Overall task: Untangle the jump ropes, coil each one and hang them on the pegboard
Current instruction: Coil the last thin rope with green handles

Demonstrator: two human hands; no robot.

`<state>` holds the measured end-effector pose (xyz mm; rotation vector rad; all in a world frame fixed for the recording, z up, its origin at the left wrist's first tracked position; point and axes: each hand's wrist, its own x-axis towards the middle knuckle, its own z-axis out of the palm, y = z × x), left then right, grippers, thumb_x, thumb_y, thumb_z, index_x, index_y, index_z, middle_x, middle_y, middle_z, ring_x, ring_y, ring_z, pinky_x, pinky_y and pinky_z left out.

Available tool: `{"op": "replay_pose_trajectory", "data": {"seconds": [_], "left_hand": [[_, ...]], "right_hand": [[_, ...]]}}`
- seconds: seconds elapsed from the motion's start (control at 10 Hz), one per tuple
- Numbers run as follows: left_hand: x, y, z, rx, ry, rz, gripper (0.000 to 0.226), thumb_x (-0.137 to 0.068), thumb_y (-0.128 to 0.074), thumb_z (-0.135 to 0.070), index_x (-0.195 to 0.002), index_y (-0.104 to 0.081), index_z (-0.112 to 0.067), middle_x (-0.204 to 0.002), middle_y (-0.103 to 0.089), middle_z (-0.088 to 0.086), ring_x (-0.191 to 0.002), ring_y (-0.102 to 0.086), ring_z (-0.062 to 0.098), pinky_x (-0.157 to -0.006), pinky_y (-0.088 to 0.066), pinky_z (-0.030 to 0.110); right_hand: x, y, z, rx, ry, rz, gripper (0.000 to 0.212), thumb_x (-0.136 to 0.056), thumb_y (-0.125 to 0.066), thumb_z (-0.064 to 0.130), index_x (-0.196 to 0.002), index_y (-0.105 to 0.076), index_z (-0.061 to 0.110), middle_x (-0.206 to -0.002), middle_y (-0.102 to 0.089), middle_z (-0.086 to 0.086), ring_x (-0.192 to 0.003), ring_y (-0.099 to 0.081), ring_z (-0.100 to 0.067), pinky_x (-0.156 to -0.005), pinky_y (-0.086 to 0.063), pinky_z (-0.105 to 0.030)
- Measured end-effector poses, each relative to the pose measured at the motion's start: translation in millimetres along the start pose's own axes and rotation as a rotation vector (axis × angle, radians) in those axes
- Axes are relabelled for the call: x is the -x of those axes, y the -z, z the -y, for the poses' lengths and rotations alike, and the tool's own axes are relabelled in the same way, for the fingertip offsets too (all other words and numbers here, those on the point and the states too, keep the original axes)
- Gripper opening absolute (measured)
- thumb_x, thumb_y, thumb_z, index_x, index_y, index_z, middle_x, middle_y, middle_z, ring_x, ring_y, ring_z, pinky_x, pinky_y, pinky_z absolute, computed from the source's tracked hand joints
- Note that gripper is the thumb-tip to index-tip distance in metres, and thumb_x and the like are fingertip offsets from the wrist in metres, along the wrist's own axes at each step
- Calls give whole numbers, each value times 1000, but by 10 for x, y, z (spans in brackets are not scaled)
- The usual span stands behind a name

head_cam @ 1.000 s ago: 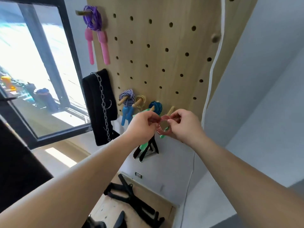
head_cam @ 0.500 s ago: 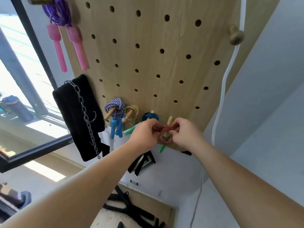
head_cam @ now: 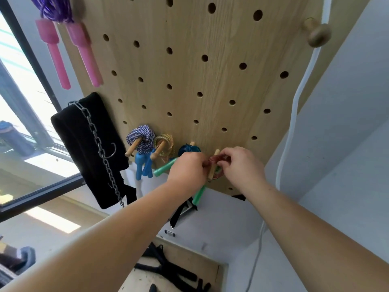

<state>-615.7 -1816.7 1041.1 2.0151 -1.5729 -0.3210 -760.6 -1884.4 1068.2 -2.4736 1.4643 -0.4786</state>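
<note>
While both of your hands work at the bottom row of the pegboard (head_cam: 210, 85), you are threading the red rope coil (head_cam: 216, 163) over a wooden peg (head_cam: 213, 168) near its lower right edge. Your left hand (head_cam: 188, 169) pinches the left side of the coil and your right hand (head_cam: 242, 165) pinches the right side, so each grip is clenched on that rope. The peg already pokes through the loop, though the coil looks not yet released. Green handles (head_cam: 199, 196) hang below your left hand; I cannot tell which rope they belong to.

Most of the job looks done. To the left along the same row hang a blue-and-white braided rope (head_cam: 142, 137) with blue handles, a gold coil (head_cam: 166, 142) and a dark blue coil (head_cam: 187, 148), each on its own peg. Far up at the top left, a purple rope (head_cam: 54, 8) with pink handles hangs too. What seems left is to let the red coil settle and let go; whether any tangled ropes remain elsewhere is not visible.
</note>
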Motion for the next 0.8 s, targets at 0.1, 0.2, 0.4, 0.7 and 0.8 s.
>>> {"op": "replay_pose_trajectory", "data": {"seconds": [0.1,0.2,0.4,0.7,0.8], "left_hand": [[-1,14,-34,205,42,-47,24,-88,-63,-6,-96,-81,-19,-84,-76,-1,-76,-68,19,-70,-57,32],[-72,11,-62,261,102,1,26,-90,-60,-3,-93,-81,-17,-81,-72,0,-78,-66,21,-67,-50,27],[-222,66,-191,409,231,130,28,-97,-54,-5,-108,-78,-12,-94,-73,6,-87,-67,22,-75,-58,32],[-223,339,-193,375,230,218,36,-92,-53,3,-111,-78,-14,-102,-76,9,-98,-69,25,-88,-58,33],[-110,444,-224,440,219,112,32,-95,-54,1,-114,-76,-13,-102,-75,8,-99,-71,27,-95,-60,42]], "right_hand": [[-72,6,-35,-62,-35,-30,5,-92,-71,36,-96,-71,32,-90,-67,13,-86,-64,-14,-71,-57,-36],[-126,13,-50,-94,-87,-40,13,-90,-74,41,-87,-69,30,-77,-66,13,-75,-64,-12,-64,-57,-34],[-164,0,-67,-161,-122,-24,13,-90,-73,42,-83,-68,33,-78,-69,14,-75,-67,-12,-68,-61,-39],[-55,62,-11,-178,-100,-11,4,-93,-69,35,-91,-71,34,-78,-68,13,-73,-65,-12,-65,-60,-38],[45,175,54,-243,-67,8,3,-94,-67,35,-93,-69,34,-80,-69,14,-73,-65,-11,-67,-61,-40]]}}
